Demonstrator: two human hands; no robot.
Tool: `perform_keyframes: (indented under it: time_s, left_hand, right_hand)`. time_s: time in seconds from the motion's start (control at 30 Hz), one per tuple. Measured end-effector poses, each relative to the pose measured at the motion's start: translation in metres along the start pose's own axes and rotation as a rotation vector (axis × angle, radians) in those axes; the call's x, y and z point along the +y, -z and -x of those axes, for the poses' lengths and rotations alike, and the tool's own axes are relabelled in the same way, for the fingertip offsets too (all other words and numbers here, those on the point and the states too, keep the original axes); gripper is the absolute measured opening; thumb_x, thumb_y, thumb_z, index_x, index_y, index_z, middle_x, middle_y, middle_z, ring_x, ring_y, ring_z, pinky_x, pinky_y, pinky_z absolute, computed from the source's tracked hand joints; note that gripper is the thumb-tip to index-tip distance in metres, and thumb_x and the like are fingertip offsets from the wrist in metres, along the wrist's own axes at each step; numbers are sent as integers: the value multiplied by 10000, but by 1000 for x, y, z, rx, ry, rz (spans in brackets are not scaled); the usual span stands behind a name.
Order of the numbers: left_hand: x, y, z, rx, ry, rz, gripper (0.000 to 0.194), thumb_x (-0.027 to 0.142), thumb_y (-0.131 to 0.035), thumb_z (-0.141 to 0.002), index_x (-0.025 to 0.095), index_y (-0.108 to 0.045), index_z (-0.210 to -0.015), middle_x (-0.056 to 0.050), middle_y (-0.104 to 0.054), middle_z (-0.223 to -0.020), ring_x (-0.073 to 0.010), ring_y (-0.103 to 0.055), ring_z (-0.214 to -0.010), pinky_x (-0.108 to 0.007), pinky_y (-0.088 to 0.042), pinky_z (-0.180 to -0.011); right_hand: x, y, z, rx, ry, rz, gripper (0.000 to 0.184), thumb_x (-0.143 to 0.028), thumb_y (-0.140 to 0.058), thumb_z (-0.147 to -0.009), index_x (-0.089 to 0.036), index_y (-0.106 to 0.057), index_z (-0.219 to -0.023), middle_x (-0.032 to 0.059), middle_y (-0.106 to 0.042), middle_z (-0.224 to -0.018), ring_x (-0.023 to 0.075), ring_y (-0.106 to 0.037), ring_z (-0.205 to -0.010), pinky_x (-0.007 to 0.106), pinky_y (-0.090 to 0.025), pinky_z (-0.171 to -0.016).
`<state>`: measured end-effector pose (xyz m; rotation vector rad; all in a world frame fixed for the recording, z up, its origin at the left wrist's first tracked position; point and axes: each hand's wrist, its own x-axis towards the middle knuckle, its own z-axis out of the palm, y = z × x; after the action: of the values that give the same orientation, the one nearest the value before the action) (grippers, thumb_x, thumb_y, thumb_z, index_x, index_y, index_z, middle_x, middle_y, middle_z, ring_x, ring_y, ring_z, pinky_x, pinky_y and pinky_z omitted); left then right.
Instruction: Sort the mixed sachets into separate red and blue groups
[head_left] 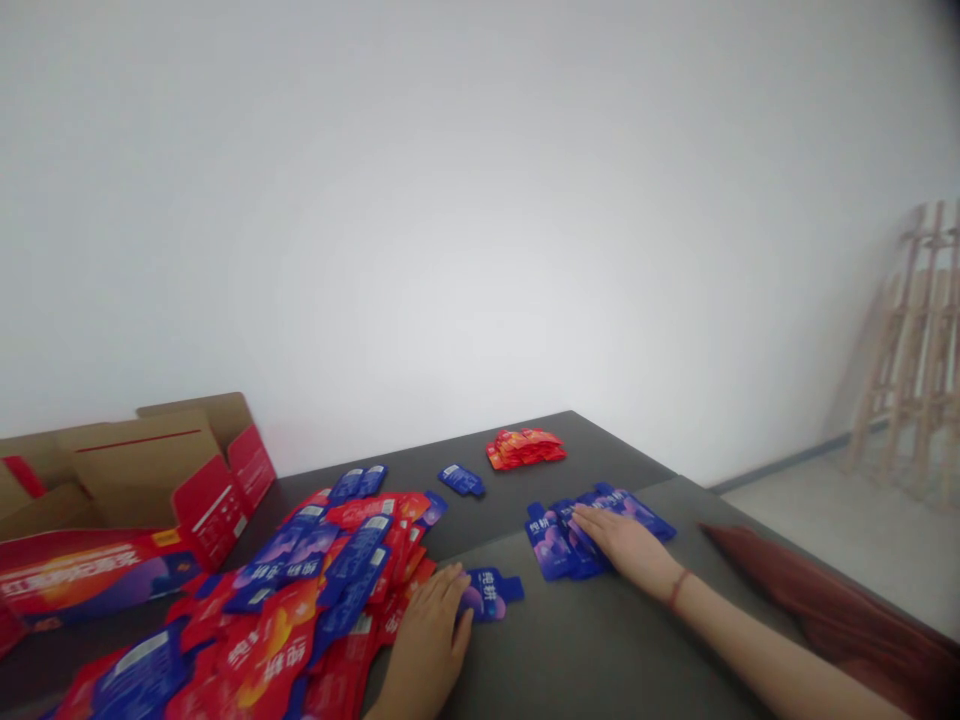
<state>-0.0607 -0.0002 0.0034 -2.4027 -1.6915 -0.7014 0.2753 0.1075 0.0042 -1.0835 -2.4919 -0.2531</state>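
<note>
While the left hand (427,630) rests at the near edge of a mixed pile of red and blue packets (277,640), its fingers overlap one end of a single blue packet (491,595) lying flat on the bench (585,660); I cannot tell whether that grip pinches the packet or merely covers it. Slightly beyond, the right hand (619,535) lies over a row of overlapping blue packets (551,545), fingers straight and close together, the thumb hidden, so whether its grip is clamped is unclear too.

The step in hand looks like sorting by colour, with blue being gathered into the row. The next move seems to call for bringing the single packet over and laying it on the row, lettering the same way.

Farther off, another blue packet (460,480) lies alone, and beyond it a red stack (523,450) sits near the wall (465,220).
</note>
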Motion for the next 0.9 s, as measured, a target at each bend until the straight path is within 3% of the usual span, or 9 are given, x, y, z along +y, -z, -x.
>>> perform_keyframes:
  time_s: [0.23,0.53,0.8,0.9]
  left_hand:
    - [2,-2,1,-106,36,-34,413,195,-487,-823,183,-570,-1228,-96,-591,-1264,-258,-534,-1180,-474,-413,-1019]
    - [12,9,-1,-135,27,-12,449,180,-529,-774,193,-567,-1221,-91,-602,-1235,-264,-533,-1153,-465,-374,-1033]
    - [16,15,-1,-175,81,5,489,76,-489,-700,179,-606,-1164,-86,-603,-1174,-247,-527,-1113,-404,-362,-1019]
    - [17,20,-4,-209,86,47,453,57,-441,-750,174,-610,-1153,-84,-633,-1124,-236,-549,-1085,-381,-381,-992]
  right_hand:
    - [-1,-6,15,-74,-29,-19,452,-92,-417,-848,-149,-566,-1270,129,-556,-1320,234,-511,-1222,409,-401,-1049]
    - [-17,4,21,-64,-61,-90,495,-402,-510,-888,-129,-534,-1301,160,-525,-1345,283,-467,-1256,471,-368,-1064]
    - [-15,4,22,-54,-90,-105,470,-398,-506,-898,-146,-533,-1295,150,-528,-1345,278,-468,-1256,476,-380,-1058]
    - [-30,9,19,-11,-73,-159,474,-386,-518,-892,-179,-509,-1318,134,-503,-1372,280,-442,-1277,497,-341,-1078]
